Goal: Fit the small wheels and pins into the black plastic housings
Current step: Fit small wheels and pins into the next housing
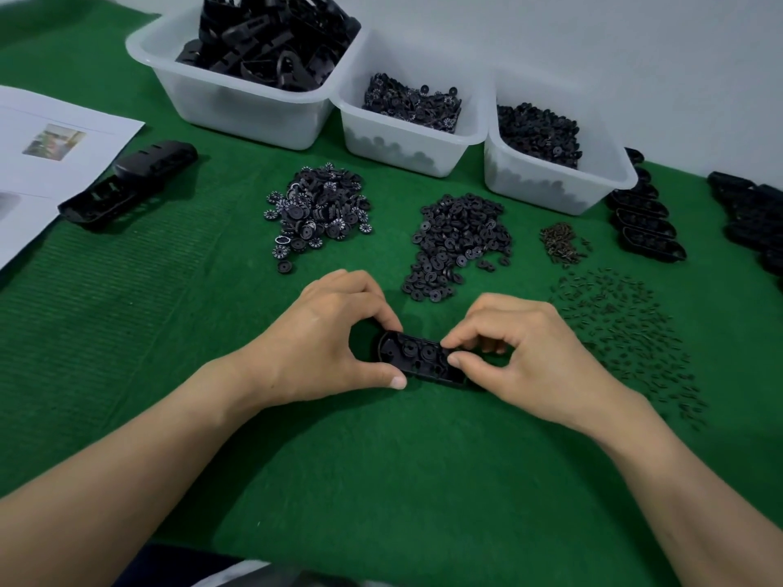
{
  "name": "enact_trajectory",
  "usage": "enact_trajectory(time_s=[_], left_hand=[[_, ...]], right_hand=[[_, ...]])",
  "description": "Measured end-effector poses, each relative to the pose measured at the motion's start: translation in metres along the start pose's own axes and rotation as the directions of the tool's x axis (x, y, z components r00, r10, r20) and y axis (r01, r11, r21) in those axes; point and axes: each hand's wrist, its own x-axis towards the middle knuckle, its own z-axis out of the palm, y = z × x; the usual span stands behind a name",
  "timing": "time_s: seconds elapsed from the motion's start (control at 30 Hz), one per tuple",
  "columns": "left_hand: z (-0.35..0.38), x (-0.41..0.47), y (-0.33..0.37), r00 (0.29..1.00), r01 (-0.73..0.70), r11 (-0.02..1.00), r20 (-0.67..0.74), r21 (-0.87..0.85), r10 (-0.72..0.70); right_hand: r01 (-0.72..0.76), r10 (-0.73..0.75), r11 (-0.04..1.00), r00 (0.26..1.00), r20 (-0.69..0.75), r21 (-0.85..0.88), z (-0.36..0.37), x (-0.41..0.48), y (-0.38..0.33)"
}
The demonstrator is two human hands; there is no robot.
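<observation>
Left hand (322,336): we grip 1 end of the housing (417,361).
Right hand (521,353): we pinch the other end.
Risk: a crooked press could pop the seated wheels (410,348) out.

even, soft overhead light, faint shadows under the forearms, wide-angle bending at edges.

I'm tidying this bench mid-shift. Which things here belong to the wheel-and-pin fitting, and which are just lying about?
In the job: housing held by left hand and right hand; numbered wheel pile; plain wheel pile; scattered pins; bin of housings.
Lying about: printed sheets; long black casing beside them, untouched.
</observation>
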Motion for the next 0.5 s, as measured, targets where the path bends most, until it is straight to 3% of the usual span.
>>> enact_trajectory(time_s=[0.5], left_hand=[[-0.0003,-0.0005,0.0004,1.000,-0.004,1.000,-0.008,-0.001,0.004]], right_hand=[[0.029,-0.029,1.000,0.999,-0.019,-0.011,0.0005,-0.0018,-0.0004]])
